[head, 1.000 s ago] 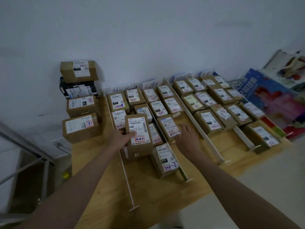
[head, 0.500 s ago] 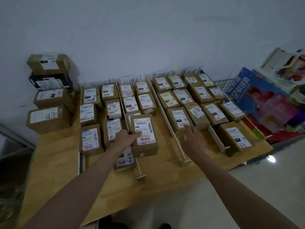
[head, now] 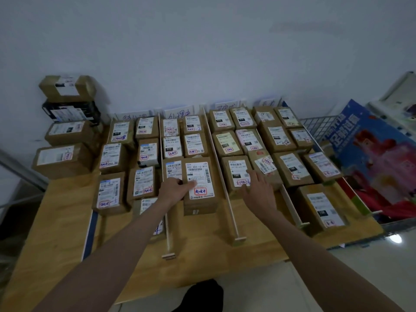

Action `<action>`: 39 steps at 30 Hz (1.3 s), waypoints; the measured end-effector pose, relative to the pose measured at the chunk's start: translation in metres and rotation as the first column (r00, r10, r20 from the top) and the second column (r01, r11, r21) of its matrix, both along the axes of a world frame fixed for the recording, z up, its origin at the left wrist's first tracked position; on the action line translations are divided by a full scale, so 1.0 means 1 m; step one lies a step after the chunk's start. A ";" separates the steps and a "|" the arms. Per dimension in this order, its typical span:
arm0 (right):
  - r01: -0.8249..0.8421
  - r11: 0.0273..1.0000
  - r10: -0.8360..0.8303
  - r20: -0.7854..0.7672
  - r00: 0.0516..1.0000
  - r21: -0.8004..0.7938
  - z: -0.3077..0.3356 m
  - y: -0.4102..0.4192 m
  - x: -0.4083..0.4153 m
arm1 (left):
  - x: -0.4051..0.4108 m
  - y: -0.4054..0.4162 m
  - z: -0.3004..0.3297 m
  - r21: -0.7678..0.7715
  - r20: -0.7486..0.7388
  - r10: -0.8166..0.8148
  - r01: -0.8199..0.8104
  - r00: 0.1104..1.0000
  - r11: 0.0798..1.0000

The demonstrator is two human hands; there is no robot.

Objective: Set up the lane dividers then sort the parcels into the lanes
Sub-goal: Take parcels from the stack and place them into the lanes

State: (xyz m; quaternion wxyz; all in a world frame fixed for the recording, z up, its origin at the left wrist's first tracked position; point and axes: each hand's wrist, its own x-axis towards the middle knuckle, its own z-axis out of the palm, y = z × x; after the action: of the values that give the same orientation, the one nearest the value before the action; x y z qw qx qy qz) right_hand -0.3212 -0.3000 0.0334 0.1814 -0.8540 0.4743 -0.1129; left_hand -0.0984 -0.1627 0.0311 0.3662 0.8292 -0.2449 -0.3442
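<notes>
Brown parcels with white labels fill several lanes on a wooden table (head: 56, 221). White lane dividers (head: 227, 194) run from the back wall toward me, another (head: 167, 233) under my left forearm and a shorter one (head: 291, 206) to the right. My left hand (head: 174, 190) grips the left edge of a large parcel (head: 201, 199) at the front of the second lane, thumb on its label. My right hand (head: 258, 194) hovers with spread fingers at the near edge of a parcel (head: 236, 170) in the third lane; contact is unclear.
A stack of bigger parcels (head: 65, 131) stands at the table's back left corner. Handwritten paper signs (head: 177, 112) lean on the wall behind the lanes. A blue poster (head: 378, 154) and a wire basket (head: 315, 124) sit at the right. The table's front edge is near my feet.
The large parcel in my left hand has gone from raised and tilted to lying low in the second lane. My right hand has reached forward to the third lane.
</notes>
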 end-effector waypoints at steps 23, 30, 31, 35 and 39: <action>-0.111 0.987 0.117 -0.049 0.992 0.112 -0.045 -0.137 0.070 | 0.029 -0.141 -0.078 0.298 0.312 -0.081 -0.017 0.947 0.954; -0.113 0.986 0.119 -0.050 0.992 0.119 -0.057 -0.150 0.078 | 0.025 -0.139 -0.092 0.227 0.426 -0.163 0.069 0.890 0.971; -0.115 0.986 0.122 -0.052 0.991 0.124 -0.058 -0.151 0.080 | 0.025 -0.136 -0.093 0.224 0.452 -0.180 0.084 0.874 0.971; -0.123 0.980 0.136 -0.072 0.988 0.157 -0.060 -0.152 0.086 | 0.022 -0.115 -0.098 0.336 0.533 -0.327 0.160 0.781 0.928; -0.147 0.974 0.162 -0.077 0.984 0.171 -0.060 -0.148 0.092 | 0.024 -0.093 -0.104 0.397 0.517 -0.407 0.211 0.753 0.894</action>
State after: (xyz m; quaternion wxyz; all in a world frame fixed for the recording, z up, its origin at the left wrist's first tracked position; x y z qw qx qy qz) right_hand -0.2290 -0.4479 -0.0262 0.2377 -0.8748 0.4216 -0.0202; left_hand -0.0744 -0.2561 -0.0729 0.0729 0.8886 -0.4231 -0.1615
